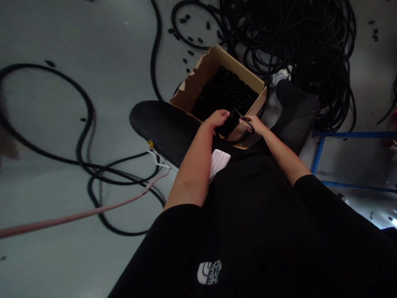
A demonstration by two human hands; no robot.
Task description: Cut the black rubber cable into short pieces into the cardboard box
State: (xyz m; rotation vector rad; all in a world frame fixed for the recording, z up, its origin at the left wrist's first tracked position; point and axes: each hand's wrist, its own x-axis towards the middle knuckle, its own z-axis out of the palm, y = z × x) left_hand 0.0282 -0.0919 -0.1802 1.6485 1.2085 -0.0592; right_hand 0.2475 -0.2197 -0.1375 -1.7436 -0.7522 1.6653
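In my right hand [254, 125] is a pair of scissors [247, 120] with black handles, its blades pointing toward my other hand over the near edge of the cardboard box [260, 101]. My left hand [218, 118] pinches a black hose [230, 120], dark against the box's contents, so its exact shape is hard to see. A heap of short black pieces [228, 89] fills the lower part of the box, which stands between my legs.
Black hose [288, 37] lies in a big tangled pile beyond the box. More loops [87, 120] and a pink hose [83, 214] cross the floor at left. Small black pieces [190, 39] are scattered around. A blue metal frame [356, 135] stands at right.
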